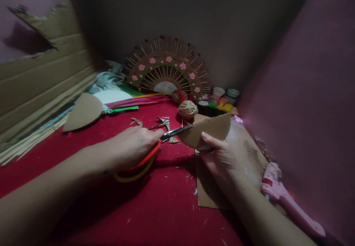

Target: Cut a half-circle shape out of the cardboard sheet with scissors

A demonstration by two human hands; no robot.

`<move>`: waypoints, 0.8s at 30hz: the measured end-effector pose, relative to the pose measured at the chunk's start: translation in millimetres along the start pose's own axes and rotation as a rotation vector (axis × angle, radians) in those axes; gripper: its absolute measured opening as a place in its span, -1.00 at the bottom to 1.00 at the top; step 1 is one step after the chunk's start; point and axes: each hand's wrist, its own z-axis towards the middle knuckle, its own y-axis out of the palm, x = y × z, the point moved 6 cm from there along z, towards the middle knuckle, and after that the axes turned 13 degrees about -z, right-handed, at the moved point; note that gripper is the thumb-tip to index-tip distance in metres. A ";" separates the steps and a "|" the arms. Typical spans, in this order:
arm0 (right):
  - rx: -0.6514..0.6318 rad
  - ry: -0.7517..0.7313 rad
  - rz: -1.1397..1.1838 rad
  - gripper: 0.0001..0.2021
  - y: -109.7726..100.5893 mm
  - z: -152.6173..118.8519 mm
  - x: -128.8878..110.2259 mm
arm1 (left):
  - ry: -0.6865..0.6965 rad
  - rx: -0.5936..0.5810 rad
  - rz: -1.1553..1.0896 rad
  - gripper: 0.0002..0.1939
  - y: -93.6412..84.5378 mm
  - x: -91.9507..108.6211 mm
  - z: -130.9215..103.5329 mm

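Observation:
My left hand (135, 144) is closed around the orange and yellow handles of a pair of scissors (155, 151). The scissor blades reach right and meet the left edge of a half-round cardboard piece (210, 127). My right hand (219, 155) pinches that cardboard from below, its thumb lying on the brown face and the other fingers hidden underneath. Below the blades, a few cardboard scraps (174, 140) lie on the red cloth. A larger flat cardboard piece (209, 190) rests on the cloth under my right hand.
A fan-shaped stick craft with pink flowers (169, 59) stands at the back. Before it sits a ball of twine (188, 109). At the left lie another cut cardboard piece (83, 113) and thin sticks (30, 142). A pink glue gun (291, 203) lies at the right by the wall.

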 end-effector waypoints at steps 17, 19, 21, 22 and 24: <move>-0.015 -0.008 0.020 -0.44 -2.3 0.9 2.5 | 0.069 0.049 0.040 -0.55 -1.3 3.2 -4.3; -0.035 0.001 0.012 -0.48 -1.2 0.1 3.3 | 0.053 0.041 -0.005 -0.57 -1.5 3.4 -4.3; -0.045 0.008 0.012 -0.49 -0.4 -0.5 4.0 | 0.028 0.036 -0.050 -0.59 -1.1 2.8 -3.9; -0.046 0.008 0.015 -0.49 -0.1 -0.7 4.2 | 0.018 0.031 -0.065 -0.59 -0.6 2.8 -3.7; -0.053 -0.008 0.021 -0.48 0.5 -1.0 3.6 | 0.004 0.005 -0.075 -0.59 1.1 3.0 -3.4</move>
